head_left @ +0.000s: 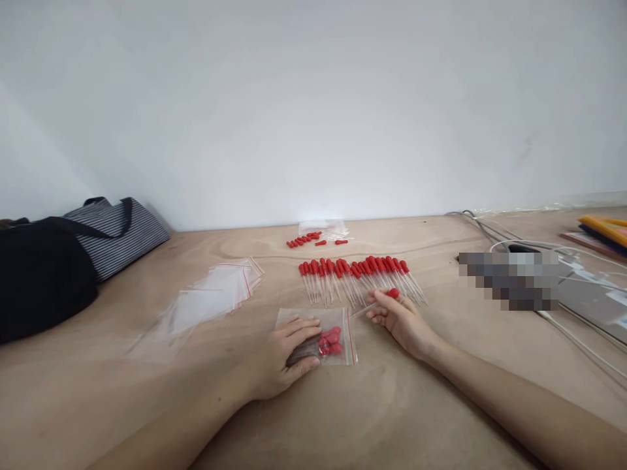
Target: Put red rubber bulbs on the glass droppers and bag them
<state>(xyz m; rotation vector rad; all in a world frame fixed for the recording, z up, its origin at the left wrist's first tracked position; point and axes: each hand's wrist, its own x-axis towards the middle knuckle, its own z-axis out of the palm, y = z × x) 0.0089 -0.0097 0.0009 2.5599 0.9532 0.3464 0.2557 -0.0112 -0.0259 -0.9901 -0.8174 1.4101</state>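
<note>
At the near middle of the bench, a clear bag lies flat with its red-lined edge facing our right. Red-bulbed droppers rest inside it, bulbs toward that edge. Our left hand is spread over the bag, fingers extended and pressing on the film. Our right hand grips a single dropper near its red bulb, with the narrow tube pointing at the red-lined edge; we cannot tell whether the tip is between the film layers or above them. Fault conditions, in our judgement, are as follows. If the layers cling together, an advancing tip may slide over the outer face or crease the film. If our left palm bears down too hard, the pocket may be pinched shut and the tube may stop short or flex. If our left hand lifts, the light bag may slip leftward under the push. The bulbs just within the edge may obstruct entry, since they are wide and bunched. If our right wrist swings outward, it may disturb the fanned droppers just beyond it. A loose finger grip near the bulb may let the tube pivot off line.
</note>
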